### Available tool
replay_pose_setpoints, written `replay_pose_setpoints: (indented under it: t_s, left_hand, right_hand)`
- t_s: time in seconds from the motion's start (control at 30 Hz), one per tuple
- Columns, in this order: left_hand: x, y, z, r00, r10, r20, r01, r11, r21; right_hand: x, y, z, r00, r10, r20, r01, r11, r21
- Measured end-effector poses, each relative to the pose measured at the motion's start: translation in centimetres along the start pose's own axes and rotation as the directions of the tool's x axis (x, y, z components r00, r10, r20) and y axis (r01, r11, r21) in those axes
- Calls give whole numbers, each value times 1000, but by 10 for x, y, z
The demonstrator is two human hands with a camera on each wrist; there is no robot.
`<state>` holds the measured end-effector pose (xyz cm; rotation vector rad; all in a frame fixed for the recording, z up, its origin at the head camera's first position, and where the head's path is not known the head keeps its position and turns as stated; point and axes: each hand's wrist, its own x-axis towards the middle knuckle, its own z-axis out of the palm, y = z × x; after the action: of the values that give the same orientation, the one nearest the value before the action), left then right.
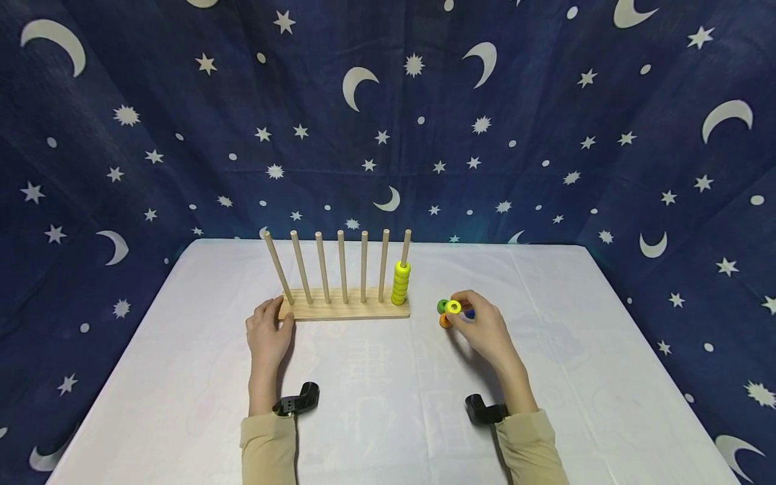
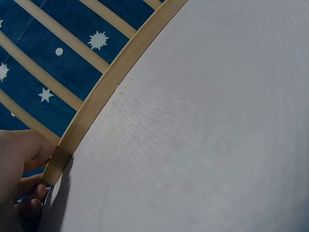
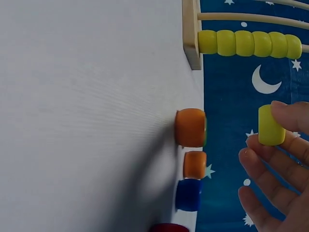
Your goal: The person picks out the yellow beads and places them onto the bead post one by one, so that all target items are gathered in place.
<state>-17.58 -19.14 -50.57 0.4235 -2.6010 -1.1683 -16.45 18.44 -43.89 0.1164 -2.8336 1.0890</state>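
My left hand (image 1: 269, 340) grips the left end of a wooden peg stand (image 1: 345, 311), thumb on the near side and fingers round the end. Several upright pegs rise from its base. On the rightmost peg sits a stack of yellow beads (image 1: 400, 283). Right of the stand, my right hand (image 1: 490, 331) pinches one yellow bead (image 3: 271, 125) between thumb and fingers, raised above the table. Below it lie loose beads: a green bead (image 1: 442, 307), two orange beads, the larger-looking orange bead (image 3: 190, 127) nearest the stand, a blue bead (image 3: 188, 195) and a red bead (image 3: 169, 227).
A white cloth covers the table (image 1: 370, 411). Behind it hangs a dark blue curtain (image 1: 327, 87) with moons and stars. Each wrist wears a black camera, such as the left wrist camera (image 1: 298, 400).
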Motion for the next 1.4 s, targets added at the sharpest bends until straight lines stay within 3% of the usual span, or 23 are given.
replay_pose_setpoints:
  t_s: [0.4, 0.77, 1.4]
  left_hand:
    - [0, 0, -1, 1000, -3, 6, 3, 1000, -2]
    - [0, 0, -1, 1000, -12, 11, 12, 1000, -4]
    - [0, 0, -1, 1000, 2, -3, -2, 1000, -9]
  right_hand:
    - [16, -19, -5, 1000, -25, 0, 25, 999, -47]
    - [25, -33, -9, 987, -105, -124, 106, 994, 3]
    - [38, -55, -18, 979, -109, -171, 117, 992, 39]
